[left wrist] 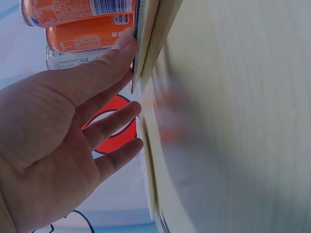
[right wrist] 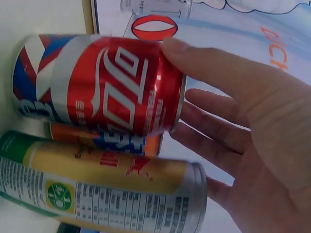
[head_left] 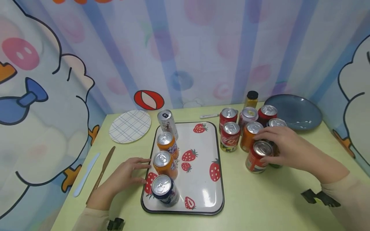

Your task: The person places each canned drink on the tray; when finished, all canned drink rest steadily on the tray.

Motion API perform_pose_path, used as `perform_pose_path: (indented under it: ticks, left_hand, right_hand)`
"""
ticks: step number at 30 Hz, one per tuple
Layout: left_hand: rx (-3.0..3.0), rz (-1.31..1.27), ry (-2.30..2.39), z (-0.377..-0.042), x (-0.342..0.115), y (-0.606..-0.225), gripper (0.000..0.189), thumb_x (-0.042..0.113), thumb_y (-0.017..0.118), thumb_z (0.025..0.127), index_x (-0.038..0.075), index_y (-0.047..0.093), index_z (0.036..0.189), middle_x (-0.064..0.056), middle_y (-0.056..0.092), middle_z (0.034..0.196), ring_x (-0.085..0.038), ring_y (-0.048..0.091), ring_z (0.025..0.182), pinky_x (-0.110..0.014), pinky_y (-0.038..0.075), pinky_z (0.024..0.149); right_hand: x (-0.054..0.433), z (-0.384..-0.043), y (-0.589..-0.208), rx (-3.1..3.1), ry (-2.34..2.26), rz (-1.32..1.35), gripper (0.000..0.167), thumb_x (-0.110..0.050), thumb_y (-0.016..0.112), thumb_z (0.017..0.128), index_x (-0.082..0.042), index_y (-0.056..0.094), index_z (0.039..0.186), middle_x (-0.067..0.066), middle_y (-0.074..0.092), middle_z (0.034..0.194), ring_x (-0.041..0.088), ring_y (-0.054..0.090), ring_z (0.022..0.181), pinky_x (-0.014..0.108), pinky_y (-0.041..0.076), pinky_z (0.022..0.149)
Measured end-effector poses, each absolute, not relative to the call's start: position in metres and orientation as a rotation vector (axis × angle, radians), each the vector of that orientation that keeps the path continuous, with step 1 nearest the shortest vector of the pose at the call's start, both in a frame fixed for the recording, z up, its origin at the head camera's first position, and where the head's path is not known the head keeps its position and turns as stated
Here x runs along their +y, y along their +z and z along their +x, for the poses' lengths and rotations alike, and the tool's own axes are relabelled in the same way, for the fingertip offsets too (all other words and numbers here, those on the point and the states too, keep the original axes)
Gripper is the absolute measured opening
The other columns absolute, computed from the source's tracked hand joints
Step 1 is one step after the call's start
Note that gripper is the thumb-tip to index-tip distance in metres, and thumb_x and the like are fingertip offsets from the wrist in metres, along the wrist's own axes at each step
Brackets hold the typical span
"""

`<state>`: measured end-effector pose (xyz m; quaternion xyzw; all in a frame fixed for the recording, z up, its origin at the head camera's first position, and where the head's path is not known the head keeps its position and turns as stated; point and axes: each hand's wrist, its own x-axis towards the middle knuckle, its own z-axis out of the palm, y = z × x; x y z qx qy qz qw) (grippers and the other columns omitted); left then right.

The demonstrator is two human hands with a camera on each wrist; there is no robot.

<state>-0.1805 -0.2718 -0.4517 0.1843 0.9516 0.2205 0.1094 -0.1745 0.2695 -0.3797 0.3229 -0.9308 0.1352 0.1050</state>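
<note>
Near the back left corner of the pale yellow-green counter (head_left: 240, 199) lies a round white plate (head_left: 130, 126) crossed by thin grid lines. Closer to the front along that side, a light blue knife (head_left: 87, 175) and a brown knife (head_left: 107, 159) lie roughly parallel, slightly apart. Toward the back right are a white-handled utensil (head_left: 209, 116), a black-capped bottle (head_left: 251, 100) and, just beside the bottle, a large dark blue-grey plate (head_left: 297, 110). Behind hangs a striped lilac-and-blue backdrop (head_left: 208, 64) with a red-and-white oval (head_left: 148, 100); outlined white cartoon figures (head_left: 46, 118) flank it.
</note>
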Motion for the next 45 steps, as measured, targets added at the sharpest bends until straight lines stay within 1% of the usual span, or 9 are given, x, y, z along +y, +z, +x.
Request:
perform_pose_path:
  ticks: [7,12,15,17,22,30,38,41,45]
  left_hand:
    - [2.801,0.566,0.634,-0.180,-0.274,-0.453,0.053,0.020,0.090,0.079,0.015,0.074,0.129,-0.007,0.061,0.148,-0.041,0.051,0.140,-0.063,0.043,0.114]
    - [2.808,0.540,0.618,-0.179,-0.275,-0.452,0.054,0.018,0.090,0.078,0.015,0.074,0.129,-0.007,0.061,0.148,-0.040,0.050,0.140,-0.062,0.043,0.115]
    - [2.807,0.533,0.615,-0.178,-0.275,-0.452,0.053,0.017,0.089,0.078,0.015,0.074,0.129,-0.008,0.061,0.148,-0.041,0.050,0.141,-0.063,0.042,0.115]
    - [2.806,0.530,0.622,-0.178,-0.276,-0.452,0.054,0.017,0.089,0.078,0.015,0.074,0.129,-0.008,0.061,0.148,-0.041,0.050,0.141,-0.063,0.042,0.116]
    - [2.811,0.548,0.631,-0.178,-0.276,-0.450,0.053,0.019,0.089,0.079,0.015,0.074,0.129,-0.007,0.061,0.148,-0.040,0.050,0.140,-0.063,0.042,0.115]
    - [2.814,0.569,0.625,-0.179,-0.276,-0.451,0.052,0.020,0.090,0.079,0.015,0.074,0.129,-0.007,0.061,0.147,-0.041,0.050,0.140,-0.063,0.043,0.114]
    - [2.810,0.575,0.635,-0.180,-0.276,-0.450,0.052,0.020,0.089,0.079,0.015,0.074,0.129,-0.008,0.061,0.148,-0.041,0.050,0.140,-0.063,0.043,0.115]
    - [2.814,0.576,0.639,-0.180,-0.276,-0.450,0.052,0.018,0.089,0.079,0.014,0.074,0.128,-0.008,0.061,0.148,-0.040,0.051,0.140,-0.063,0.043,0.115]
    - [2.809,0.581,0.644,-0.180,-0.275,-0.452,0.053,0.017,0.089,0.079,0.014,0.074,0.129,-0.008,0.061,0.148,-0.041,0.051,0.140,-0.063,0.043,0.115]
  right_hand:
    - [0.275,-0.179,-0.381,-2.917,0.425,0.884,0.064,-0.034,0.099,0.064,-0.016,0.071,0.118,0.004,0.072,0.123,0.030,0.066,0.115,0.069,0.044,0.104]
    - [0.274,-0.183,-0.384,-2.901,0.498,0.883,0.062,-0.036,0.101,0.060,-0.020,0.071,0.112,-0.005,0.073,0.114,0.022,0.068,0.108,0.068,0.038,0.107]
    - [0.273,-0.184,-0.385,-2.878,0.524,0.893,0.063,-0.034,0.103,0.058,-0.020,0.071,0.110,-0.007,0.073,0.111,0.020,0.068,0.105,0.065,0.041,0.105]
    - [0.271,-0.183,-0.385,-2.872,0.541,0.893,0.063,-0.032,0.103,0.057,-0.019,0.071,0.110,-0.006,0.073,0.111,0.018,0.068,0.104,0.059,0.049,0.103]
    - [0.263,-0.179,-0.384,-2.792,0.599,0.892,0.063,-0.027,0.102,0.059,-0.019,0.071,0.114,-0.004,0.073,0.114,0.017,0.069,0.104,0.045,0.063,0.085]
    - [0.226,-0.180,-0.386,-2.596,0.762,0.937,0.069,-0.021,0.101,0.056,-0.016,0.073,0.118,-0.002,0.072,0.121,0.018,0.068,0.109,0.043,0.063,0.086]
    - [0.169,-0.201,-0.381,-2.566,0.932,0.930,0.066,-0.027,0.099,0.065,-0.013,0.070,0.123,0.002,0.070,0.120,0.018,0.068,0.102,0.041,0.063,0.082]
    - [0.150,-0.213,-0.384,-2.575,0.941,0.893,0.067,-0.030,0.098,0.067,-0.012,0.069,0.124,0.004,0.070,0.123,0.021,0.068,0.110,0.045,0.063,0.091]
    - [0.126,-0.230,-0.393,-2.604,0.950,0.805,0.066,-0.033,0.097,0.068,-0.011,0.069,0.124,0.007,0.069,0.125,0.024,0.067,0.108,0.044,0.062,0.092]
